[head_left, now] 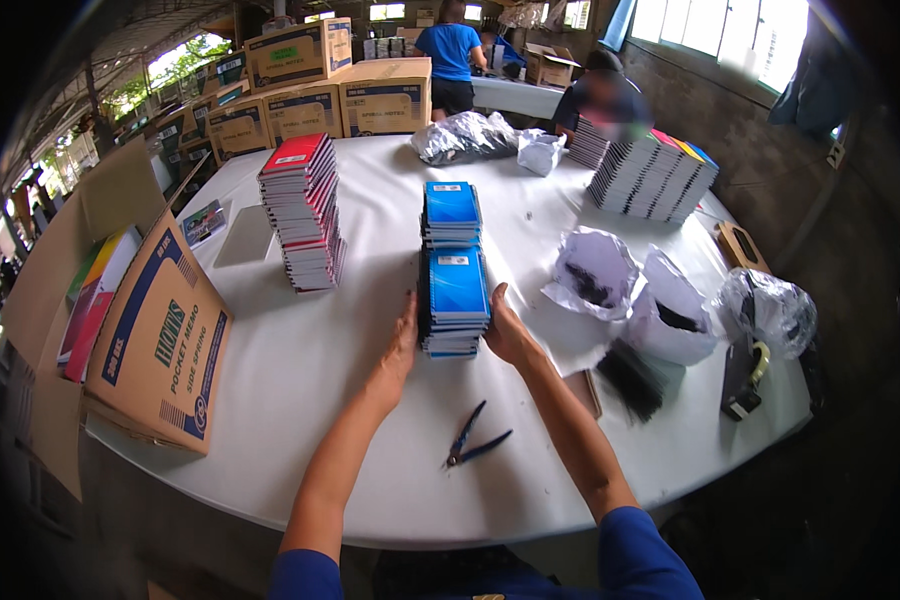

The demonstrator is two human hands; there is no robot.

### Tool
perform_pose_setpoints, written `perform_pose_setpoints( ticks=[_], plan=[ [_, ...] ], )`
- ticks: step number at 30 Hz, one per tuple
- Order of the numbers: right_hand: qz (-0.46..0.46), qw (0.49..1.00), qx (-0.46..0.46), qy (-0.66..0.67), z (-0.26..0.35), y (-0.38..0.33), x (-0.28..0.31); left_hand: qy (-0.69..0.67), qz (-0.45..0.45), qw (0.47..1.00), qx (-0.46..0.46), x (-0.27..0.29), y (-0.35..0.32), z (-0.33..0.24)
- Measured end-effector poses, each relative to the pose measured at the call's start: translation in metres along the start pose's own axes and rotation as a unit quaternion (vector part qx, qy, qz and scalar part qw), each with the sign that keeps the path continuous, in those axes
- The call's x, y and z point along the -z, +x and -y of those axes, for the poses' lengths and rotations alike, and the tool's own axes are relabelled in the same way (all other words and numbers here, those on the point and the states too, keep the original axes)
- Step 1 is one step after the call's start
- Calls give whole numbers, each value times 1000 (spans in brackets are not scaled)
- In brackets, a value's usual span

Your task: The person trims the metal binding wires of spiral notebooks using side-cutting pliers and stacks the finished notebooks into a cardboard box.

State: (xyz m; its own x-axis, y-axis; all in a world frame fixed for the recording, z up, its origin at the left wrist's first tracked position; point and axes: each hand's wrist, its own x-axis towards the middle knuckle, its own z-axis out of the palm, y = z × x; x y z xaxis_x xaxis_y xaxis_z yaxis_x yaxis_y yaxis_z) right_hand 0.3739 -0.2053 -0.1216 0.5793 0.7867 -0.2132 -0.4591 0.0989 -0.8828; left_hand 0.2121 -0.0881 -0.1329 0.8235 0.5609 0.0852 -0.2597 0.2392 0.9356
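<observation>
Two stacks of blue spiral notebooks stand one behind the other at the middle of the table: a near stack (455, 290) and a far stack (450, 205). My left hand (402, 338) presses against the near stack's left side. From the right, my right hand (507, 325) presses the same stack, fingers stretched along it, so it is held between both hands. Part of the left fingers is hidden beside the stack. Closer to me, blue-handled cutting pliers (473, 445) lie with their handles apart. A tall, leaning stack of red notebooks (302, 215) stands left of the blue ones.
An open carton (160, 340) with notebooks stands at the left edge. White bags (592, 270) of black wire pieces, a bundle of black wires (632, 380) and a tape dispenser (745, 380) lie right. Another person sits behind notebook stacks (655, 175); closed cartons (385, 95) line the back.
</observation>
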Motion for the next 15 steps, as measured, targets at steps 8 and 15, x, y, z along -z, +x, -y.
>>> perform_pose_setpoints(
  ticks=[8, 15],
  plan=[
    [68, 666, 383, -637, -42, -178, -4, 262, -111, 958, 32, 37, -127, -8],
    [-36, 558, 356, -749, -77, -250, 40, 625, -21, 775, -89, 39, -249, -7]
  ],
)
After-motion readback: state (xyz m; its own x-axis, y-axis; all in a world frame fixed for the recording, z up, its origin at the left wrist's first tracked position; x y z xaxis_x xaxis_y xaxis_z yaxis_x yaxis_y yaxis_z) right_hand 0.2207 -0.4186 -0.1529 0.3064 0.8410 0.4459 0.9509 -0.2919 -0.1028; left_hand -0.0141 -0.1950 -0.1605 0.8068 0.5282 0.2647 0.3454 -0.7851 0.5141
